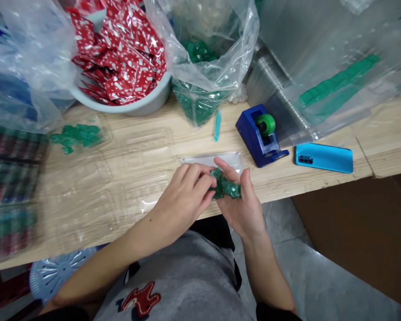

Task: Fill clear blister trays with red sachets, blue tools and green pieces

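Note:
My right hand [242,209] is turned palm up, holding several small shiny green translucent pieces [232,189] between palm and curled fingers, with the thumb and one finger raised. Bent over them from the left, my left hand [190,187] pinches at the green pieces with thumb and fingertips. Its fingers partly cover the pieces, so their exact kind cannot be made out. Just beyond both hands lies a shallow clear plastic tray [210,159] on the wooden table [183,133], partly hidden by the fingers.
Behind are a clear bag [200,102] of green pieces and a tub [130,109] of red packets [120,53]. A blue tape dispenser [259,138] and a blue phone [324,158] lie to the right. Clear trays [83,209], loose green pieces [76,136] and filled packs [10,187] are left.

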A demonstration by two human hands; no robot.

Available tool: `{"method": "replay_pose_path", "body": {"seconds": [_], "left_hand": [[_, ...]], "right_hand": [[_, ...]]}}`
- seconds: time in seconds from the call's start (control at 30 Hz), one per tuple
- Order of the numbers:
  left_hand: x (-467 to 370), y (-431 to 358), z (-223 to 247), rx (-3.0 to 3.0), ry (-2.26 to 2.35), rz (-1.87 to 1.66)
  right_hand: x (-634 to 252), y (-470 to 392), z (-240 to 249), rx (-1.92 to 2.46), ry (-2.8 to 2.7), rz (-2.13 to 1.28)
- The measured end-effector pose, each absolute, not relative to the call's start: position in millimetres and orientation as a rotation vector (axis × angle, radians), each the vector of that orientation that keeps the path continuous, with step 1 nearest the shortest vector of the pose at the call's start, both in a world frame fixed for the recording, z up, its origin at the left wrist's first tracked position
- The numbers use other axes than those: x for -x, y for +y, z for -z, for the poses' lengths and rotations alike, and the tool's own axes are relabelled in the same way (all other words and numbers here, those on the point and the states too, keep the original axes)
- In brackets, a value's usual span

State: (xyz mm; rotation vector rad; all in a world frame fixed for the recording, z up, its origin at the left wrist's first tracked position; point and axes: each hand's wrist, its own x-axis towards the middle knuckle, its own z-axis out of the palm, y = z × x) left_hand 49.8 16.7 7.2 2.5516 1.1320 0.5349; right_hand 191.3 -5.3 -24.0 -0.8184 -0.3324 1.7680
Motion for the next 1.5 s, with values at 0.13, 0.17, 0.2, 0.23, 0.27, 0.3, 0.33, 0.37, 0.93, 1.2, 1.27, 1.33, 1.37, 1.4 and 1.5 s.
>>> {"method": "replay_pose_path", "body": {"seconds": [0.13,0.17,0.2,0.23,0.27,0.3,0.33,0.37,0.93,1.2,1.27,1.33,1.37,1.4,1.5], "left_hand": [[-49.5,19.9,-5.3,-2.480,1.053,-0.758],[-48.7,21.2,-5.3,-2.356,1.041,-0.814],[-47.6,22.8,-5.3,-2.183,1.034,-0.847],[-46.3,24.8,-5.3,-1.982,1.027,-0.857],[-44.9,27.2,-5.2,-1.775,1.017,-0.854],[-43.5,29.7,-5.0,-1.585,1.003,-0.844],[-42.4,32.1,-4.5,-1.424,0.984,-0.834],[-41.6,34.2,-3.9,-1.296,0.961,-0.824],[-42.3,35.8,-3.8,-1.138,0.845,-0.777],[-40.1,33.5,-4.1,-1.061,0.757,-0.756],[-38.1,30.6,-8.0,-1.051,0.715,-0.772],[-34.9,27.3,-11.2,-1.089,0.703,-0.791],[-33.4,25.9,-11.8,-1.138,0.736,-0.805],[-32.3,24.8,-11.7,-1.209,0.803,-0.827],[-33.1,23.0,-8.1,-1.518,1.068,-0.919]], "right_hand": [[-193.9,-1.2,24.1,0.823,-0.283,-1.788],[-194.9,-0.2,23.9,0.832,-0.261,-1.792],[-195.9,0.5,23.6,0.844,-0.240,-1.787],[-196.7,0.9,23.0,0.857,-0.227,-1.778],[-197.2,0.8,22.2,0.868,-0.224,-1.771],[-197.5,0.4,21.2,0.871,-0.232,-1.770],[-197.6,-0.4,20.0,0.865,-0.247,-1.777],[-197.5,-1.5,18.9,0.852,-0.270,-1.789],[-193.5,-3.2,17.5,1.023,-0.476,-1.472],[-185.8,-2.8,22.2,1.080,-0.441,-1.345],[-188.1,0.3,22.6,1.088,-0.398,-1.310],[-192.7,3.3,22.3,1.095,-0.360,-1.257],[-195.1,4.2,21.6,1.101,-0.355,-1.235],[-197.1,4.5,20.6,1.104,-0.364,-1.224],[-198.6,2.0,16.1,1.096,-0.419,-1.231]]}}
